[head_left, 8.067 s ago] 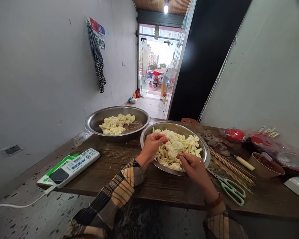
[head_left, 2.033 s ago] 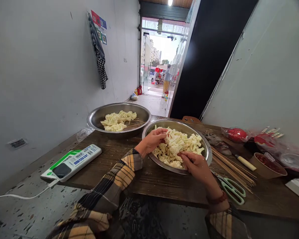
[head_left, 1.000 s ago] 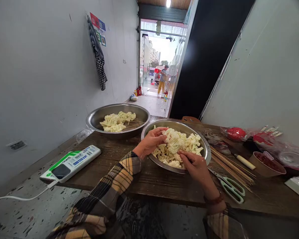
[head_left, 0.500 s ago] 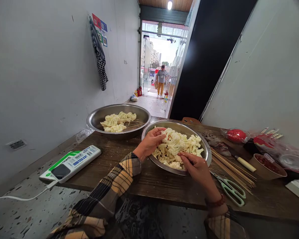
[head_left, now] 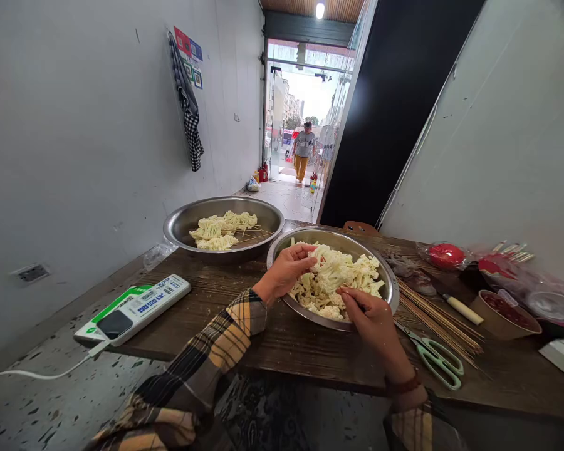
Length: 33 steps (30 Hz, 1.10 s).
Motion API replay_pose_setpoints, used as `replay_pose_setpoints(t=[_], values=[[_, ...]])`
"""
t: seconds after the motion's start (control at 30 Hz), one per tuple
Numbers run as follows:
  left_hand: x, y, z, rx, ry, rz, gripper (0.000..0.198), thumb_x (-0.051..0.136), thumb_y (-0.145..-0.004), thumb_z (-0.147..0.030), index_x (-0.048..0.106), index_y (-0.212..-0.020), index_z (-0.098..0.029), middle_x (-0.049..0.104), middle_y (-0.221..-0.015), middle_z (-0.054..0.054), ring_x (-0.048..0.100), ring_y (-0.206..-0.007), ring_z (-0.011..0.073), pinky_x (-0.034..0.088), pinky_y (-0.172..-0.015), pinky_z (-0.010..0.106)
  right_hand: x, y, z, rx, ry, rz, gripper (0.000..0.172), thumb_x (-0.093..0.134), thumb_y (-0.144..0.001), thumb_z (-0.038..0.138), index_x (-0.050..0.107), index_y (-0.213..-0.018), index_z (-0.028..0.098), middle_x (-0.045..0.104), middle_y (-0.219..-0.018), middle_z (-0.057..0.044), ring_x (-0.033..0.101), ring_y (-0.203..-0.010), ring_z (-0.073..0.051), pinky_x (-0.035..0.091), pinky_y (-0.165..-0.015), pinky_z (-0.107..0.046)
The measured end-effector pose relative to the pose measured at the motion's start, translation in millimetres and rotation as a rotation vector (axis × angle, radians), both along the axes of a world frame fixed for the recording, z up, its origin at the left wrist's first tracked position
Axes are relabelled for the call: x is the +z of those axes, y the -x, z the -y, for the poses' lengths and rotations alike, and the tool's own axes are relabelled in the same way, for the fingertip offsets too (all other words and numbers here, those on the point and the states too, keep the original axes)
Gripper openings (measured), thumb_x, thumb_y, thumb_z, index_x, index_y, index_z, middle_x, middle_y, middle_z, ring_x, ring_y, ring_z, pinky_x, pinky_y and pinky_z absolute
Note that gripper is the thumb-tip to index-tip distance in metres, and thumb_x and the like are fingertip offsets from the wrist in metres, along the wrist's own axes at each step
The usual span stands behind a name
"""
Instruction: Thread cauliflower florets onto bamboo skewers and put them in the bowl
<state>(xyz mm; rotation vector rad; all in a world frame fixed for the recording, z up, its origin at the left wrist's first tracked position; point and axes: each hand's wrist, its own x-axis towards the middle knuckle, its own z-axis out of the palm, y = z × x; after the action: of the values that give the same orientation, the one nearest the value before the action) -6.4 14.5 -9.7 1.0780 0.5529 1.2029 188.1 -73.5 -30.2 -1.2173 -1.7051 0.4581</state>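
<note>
Over a steel bowl (head_left: 393,300) heaped with cut cauliflower (head_left: 326,308), my two hands work close together. My left hand (head_left: 289,270) is closed at the left side of a pale cauliflower piece (head_left: 333,275), thumb and fingers pinching it. At the lower right of that piece my right hand (head_left: 370,314) has its thumb and forefinger pinched together. Whatever the right fingertips hold is too small to make out. Green-handled scissors (head_left: 438,362) and a bundle of thin wooden skewers (head_left: 439,316) lie right of the bowl.
A wider steel basin (head_left: 176,241) holds cauliflower on skewers at the back left. On the left sits a white device (head_left: 145,310) with a cable. A knife (head_left: 463,309), a paper tub (head_left: 505,319) and plastic-wrapped items occupy the right. A person (head_left: 303,150) is at the doorway.
The person at the doorway has come slightly nearer. My hands stay nearly in place; the left fingers have shifted slightly on the cauliflower.
</note>
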Motion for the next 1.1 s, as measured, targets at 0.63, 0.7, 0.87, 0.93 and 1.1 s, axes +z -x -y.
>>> replay_pose_setpoints(t=[0.63,0.7,0.87,0.93,1.1], values=[[0.7,-9.6,13.6,0.194,-0.134,-0.045,0.034,0.079,-0.061,-0.020,0.061,-0.090,-0.016,0.064,-0.081,0.001,0.057,-0.079,0.0112,0.043,-0.074,0.024,-5.3,-2.0,1.4,-0.031,-0.038,0.023,0.033,0.051,-0.089,0.039,0.074,-0.096,0.017,0.074,-0.090,-0.009,0.068,-0.079,-0.022,0.054,-0.071,-0.032],[0.2,-9.3,13.6,0.195,-0.138,-0.034,0.032,0.079,-0.060,-0.020,0.062,-0.087,-0.015,0.065,-0.080,0.001,0.057,-0.078,0.0115,0.043,-0.074,0.024,-6.2,-3.5,0.8,-0.025,-0.042,0.028,0.032,0.051,-0.089,0.039,0.074,-0.094,0.017,0.073,-0.080,-0.007,0.068,-0.078,-0.022,0.054,-0.070,-0.032],[1.0,-8.8,14.7,0.184,-0.160,-0.052,0.030,0.080,-0.059,-0.021,0.064,-0.084,-0.015,0.063,-0.076,0.000,0.055,-0.073,0.0110,0.041,-0.071,0.025,-5.1,-3.7,0.6,-0.036,-0.029,0.048,0.032,0.051,-0.088,0.038,0.074,-0.089,0.017,0.068,-0.065,-0.005,0.067,-0.071,-0.021,0.053,-0.066,-0.031],[2.5,-8.4,16.0,0.198,-0.173,-0.077,0.029,0.080,-0.059,-0.021,0.065,-0.083,-0.014,0.062,-0.073,0.000,0.054,-0.071,0.0106,0.040,-0.069,0.025,-4.1,-3.1,1.3,-0.040,-0.027,0.038,0.032,0.051,-0.088,0.039,0.074,-0.087,0.017,0.071,-0.072,-0.006,0.067,-0.073,-0.021,0.053,-0.067,-0.031],[4.4,-8.0,17.5,0.194,-0.170,-0.099,0.028,0.081,-0.058,-0.023,0.065,-0.080,-0.014,0.062,-0.074,0.000,0.054,-0.071,0.0103,0.040,-0.068,0.025,-5.6,-5.0,2.1,-0.047,-0.006,0.032,0.033,0.051,-0.088,0.039,0.074,-0.090,0.016,0.071,-0.072,-0.007,0.065,-0.069,-0.021,0.052,-0.063,-0.030]])
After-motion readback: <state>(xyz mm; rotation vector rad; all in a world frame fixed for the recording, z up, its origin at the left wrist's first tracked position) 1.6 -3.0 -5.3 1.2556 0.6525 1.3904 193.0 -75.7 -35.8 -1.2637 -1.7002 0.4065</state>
